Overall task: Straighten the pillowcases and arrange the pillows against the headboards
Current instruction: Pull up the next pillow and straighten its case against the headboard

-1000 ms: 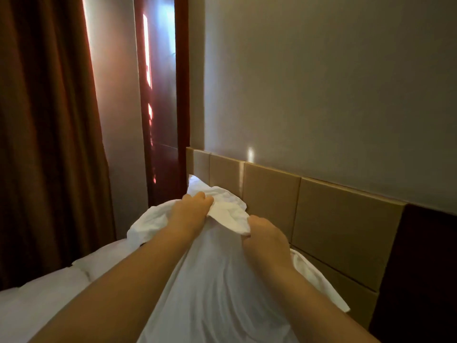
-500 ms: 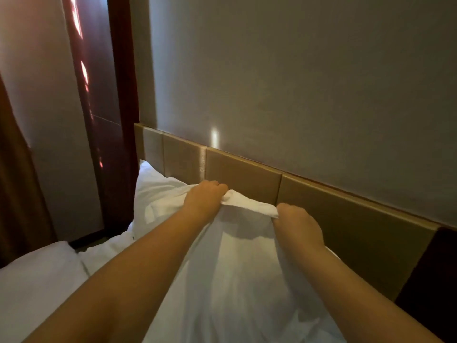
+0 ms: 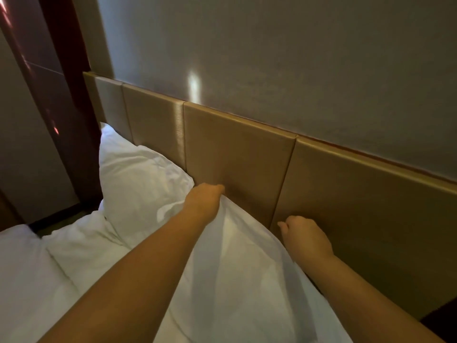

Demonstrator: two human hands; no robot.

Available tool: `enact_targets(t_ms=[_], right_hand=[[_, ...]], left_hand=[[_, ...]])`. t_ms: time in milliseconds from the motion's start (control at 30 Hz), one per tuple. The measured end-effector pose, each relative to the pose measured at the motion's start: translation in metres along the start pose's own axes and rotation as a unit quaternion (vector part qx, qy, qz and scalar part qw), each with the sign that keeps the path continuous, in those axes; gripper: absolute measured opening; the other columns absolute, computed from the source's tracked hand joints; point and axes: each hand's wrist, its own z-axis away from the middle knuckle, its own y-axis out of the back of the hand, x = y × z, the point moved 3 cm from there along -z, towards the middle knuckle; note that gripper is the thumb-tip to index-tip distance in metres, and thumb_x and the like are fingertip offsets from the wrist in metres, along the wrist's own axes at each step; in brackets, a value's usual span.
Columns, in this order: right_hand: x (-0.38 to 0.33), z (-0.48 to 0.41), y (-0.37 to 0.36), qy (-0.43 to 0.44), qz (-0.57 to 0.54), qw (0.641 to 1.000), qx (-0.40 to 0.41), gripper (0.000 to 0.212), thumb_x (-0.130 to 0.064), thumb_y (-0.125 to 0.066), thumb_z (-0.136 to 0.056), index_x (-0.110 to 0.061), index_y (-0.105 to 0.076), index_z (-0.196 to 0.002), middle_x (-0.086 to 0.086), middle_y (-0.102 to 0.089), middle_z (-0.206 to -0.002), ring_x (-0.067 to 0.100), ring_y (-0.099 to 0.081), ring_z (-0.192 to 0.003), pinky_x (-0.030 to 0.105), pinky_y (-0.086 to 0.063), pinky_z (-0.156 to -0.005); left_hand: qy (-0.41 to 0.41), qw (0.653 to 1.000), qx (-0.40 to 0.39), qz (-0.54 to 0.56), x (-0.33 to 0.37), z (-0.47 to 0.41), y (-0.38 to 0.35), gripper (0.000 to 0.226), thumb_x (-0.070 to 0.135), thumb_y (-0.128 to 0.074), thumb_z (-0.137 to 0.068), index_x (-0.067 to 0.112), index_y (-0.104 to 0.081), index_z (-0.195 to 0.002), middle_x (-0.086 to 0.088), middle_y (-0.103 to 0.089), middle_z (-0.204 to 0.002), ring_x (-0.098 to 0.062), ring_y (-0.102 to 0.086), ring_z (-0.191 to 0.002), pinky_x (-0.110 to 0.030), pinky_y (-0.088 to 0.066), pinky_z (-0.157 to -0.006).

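Observation:
A white pillow [image 3: 247, 276] lies under my arms with its top edge against the tan padded headboard [image 3: 235, 154]. My left hand [image 3: 205, 199] grips the pillowcase's top left corner, fingers closed on the cloth close to the headboard. My right hand [image 3: 305, 237] sits at the pillow's top right edge beside the headboard, fingers curled; whether cloth is in it is hidden. A second white pillow [image 3: 138, 179] rests further left against the headboard.
A white duvet [image 3: 49, 273] covers the bed at lower left. A dark red wooden post [image 3: 61, 102] stands left of the headboard. The grey wall [image 3: 272, 58] rises above it. Dark furniture [image 3: 442, 323] shows at the lower right corner.
Both hands have lowered the pillow's top edge down and toward the headboard. They are now wider apart, and the view has tilted down and right.

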Motion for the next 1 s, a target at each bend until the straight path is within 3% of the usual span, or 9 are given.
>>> enact_targets(t_ms=[167,300,367,500,600,667,800,933,1000], right_hand=[[-0.011,0.020,-0.027,0.035,0.063,0.994,-0.084,0.043,-0.064,-0.047,-0.086,-0.022,-0.057,-0.093,-0.005,-0.060,-0.084,0.011,-0.059,-0.073,0.026,-0.052,-0.064],[0.010,0.031,-0.040,-0.002,0.141,0.984,-0.109,0.023,-0.032,-0.054,-0.094,-0.018,-0.058,-0.113,0.001,-0.064,-0.109,0.017,-0.063,-0.096,0.028,-0.052,-0.081],[0.017,0.033,-0.035,-0.010,0.135,0.985,-0.110,0.018,-0.021,-0.053,-0.095,-0.017,-0.057,-0.113,0.003,-0.064,-0.113,0.019,-0.062,-0.100,0.028,-0.051,-0.083],[0.003,0.022,0.009,0.018,0.143,0.989,-0.003,0.015,-0.014,-0.051,-0.094,-0.016,-0.058,-0.107,0.004,-0.063,-0.111,0.022,-0.062,-0.099,0.030,-0.047,-0.074],[-0.011,0.011,0.047,0.035,0.109,0.988,0.104,0.008,-0.018,-0.054,-0.094,-0.018,-0.059,-0.100,0.002,-0.065,-0.097,0.020,-0.062,-0.084,0.028,-0.045,-0.065],[-0.014,0.003,0.061,0.026,0.062,0.991,0.118,0.013,-0.027,-0.054,-0.095,-0.019,-0.061,-0.089,-0.001,-0.063,-0.081,0.017,-0.059,-0.072,0.028,-0.048,-0.064],[-0.008,-0.013,0.050,-0.003,0.020,1.000,0.020,0.031,-0.035,-0.053,-0.095,-0.018,-0.058,-0.070,0.001,-0.058,-0.067,0.015,-0.055,-0.060,0.025,-0.042,-0.052],[0.002,-0.023,0.021,-0.009,0.058,0.994,-0.089,0.009,-0.015,-0.056,-0.093,-0.013,-0.064,-0.095,0.003,-0.060,-0.085,0.020,-0.058,-0.076,0.029,-0.050,-0.067],[0.007,-0.022,0.011,-0.003,0.076,0.992,-0.098,0.009,-0.013,-0.055,-0.093,-0.017,-0.063,-0.097,0.003,-0.060,-0.089,0.019,-0.059,-0.078,0.028,-0.052,-0.071]], left_hand=[[-0.014,0.998,0.054,0.008,-0.002,-0.001,-0.013,0.023,0.029,-0.047,-0.098,0.018,-0.057,-0.115,-0.004,-0.059,-0.112,-0.025,-0.052,-0.107,-0.035,-0.047,-0.090],[0.027,0.999,-0.016,0.012,-0.015,0.000,-0.024,0.025,0.020,-0.054,-0.096,0.012,-0.057,-0.119,-0.010,-0.059,-0.120,-0.026,-0.055,-0.111,-0.034,-0.046,-0.097],[0.033,0.999,0.004,0.032,-0.019,0.001,-0.016,0.020,0.015,-0.049,-0.098,0.008,-0.057,-0.114,-0.014,-0.061,-0.115,-0.029,-0.058,-0.106,-0.035,-0.046,-0.094],[0.013,0.988,0.133,0.077,-0.024,-0.014,0.030,0.015,0.013,-0.049,-0.097,0.002,-0.060,-0.096,-0.019,-0.064,-0.101,-0.035,-0.059,-0.096,-0.040,-0.045,-0.083],[0.069,0.975,0.168,0.125,-0.025,-0.038,0.064,0.013,0.016,-0.055,-0.096,0.005,-0.061,-0.100,-0.013,-0.065,-0.102,-0.031,-0.061,-0.094,-0.040,-0.051,-0.085],[0.086,0.971,0.176,0.138,-0.023,-0.047,0.069,0.019,0.023,-0.053,-0.097,0.007,-0.061,-0.102,-0.011,-0.065,-0.100,-0.029,-0.061,-0.092,-0.037,-0.051,-0.082],[0.050,0.988,0.132,0.068,-0.024,-0.049,0.041,0.021,0.021,-0.050,-0.096,0.007,-0.066,-0.097,-0.012,-0.064,-0.099,-0.030,-0.060,-0.095,-0.038,-0.051,-0.083],[0.031,0.996,0.088,0.011,-0.024,-0.048,0.012,0.021,0.011,-0.051,-0.091,0.004,-0.069,-0.099,-0.011,-0.058,-0.106,-0.028,-0.054,-0.104,-0.035,-0.047,-0.088],[0.038,0.995,0.096,-0.004,-0.023,-0.048,0.002,0.021,0.012,-0.051,-0.092,0.006,-0.070,-0.100,-0.009,-0.057,-0.108,-0.026,-0.052,-0.105,-0.034,-0.047,-0.087]])
